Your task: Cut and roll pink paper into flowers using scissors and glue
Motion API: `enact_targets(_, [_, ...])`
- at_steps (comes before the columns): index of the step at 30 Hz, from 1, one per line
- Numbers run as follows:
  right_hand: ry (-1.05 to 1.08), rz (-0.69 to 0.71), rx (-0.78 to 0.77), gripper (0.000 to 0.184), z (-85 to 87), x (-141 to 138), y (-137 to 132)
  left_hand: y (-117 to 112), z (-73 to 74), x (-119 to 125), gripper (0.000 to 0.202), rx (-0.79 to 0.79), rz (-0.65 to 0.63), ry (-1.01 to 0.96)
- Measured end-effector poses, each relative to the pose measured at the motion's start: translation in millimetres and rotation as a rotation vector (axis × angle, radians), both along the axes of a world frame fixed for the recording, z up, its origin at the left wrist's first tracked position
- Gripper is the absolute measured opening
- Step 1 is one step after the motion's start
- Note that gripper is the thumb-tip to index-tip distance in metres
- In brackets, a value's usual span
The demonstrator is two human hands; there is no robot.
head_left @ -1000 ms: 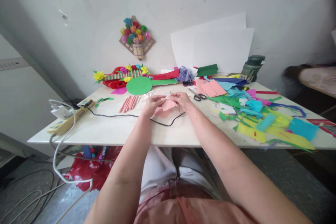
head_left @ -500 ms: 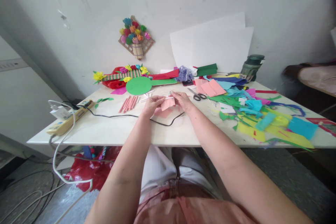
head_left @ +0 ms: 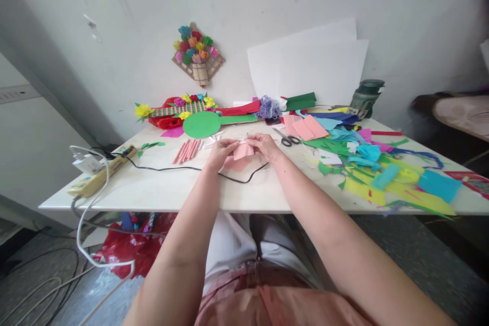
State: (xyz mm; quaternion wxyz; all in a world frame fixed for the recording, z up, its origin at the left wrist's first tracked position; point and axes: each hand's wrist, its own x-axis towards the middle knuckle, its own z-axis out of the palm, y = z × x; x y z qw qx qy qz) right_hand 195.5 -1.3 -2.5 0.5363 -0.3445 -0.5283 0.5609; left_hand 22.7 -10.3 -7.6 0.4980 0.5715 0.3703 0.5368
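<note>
Pink paper (head_left: 243, 151) partly covered by both hands, fingertip grip too small to resolve; black cable (head_left: 244, 180) passing beneath it; tabletop (head_left: 153, 188) cut off at right edge

Even, soft daylight fills the scene; the wall (head_left: 267, 0) is bright and shadows on the table (head_left: 160, 188) are faint. Wide-angle distortion bends the edges, corners darken, and the right border blurs.
</note>
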Motion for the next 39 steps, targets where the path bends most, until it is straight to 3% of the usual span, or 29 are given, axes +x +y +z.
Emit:
enact_targets(20, [0.096, 0.045, -0.014, 0.033, -0.1, -2.0, 0.4, 0.9, -0.6, -1.9, 0.04, 0.016, 0.009, -0.053])
enact_targets(39, [-0.008, -0.016, 0.044, 0.033, 1.1, -2.4, -1.2, 3.9, -3.7, -1.8, 0.038, 0.03, 0.01, -0.021])
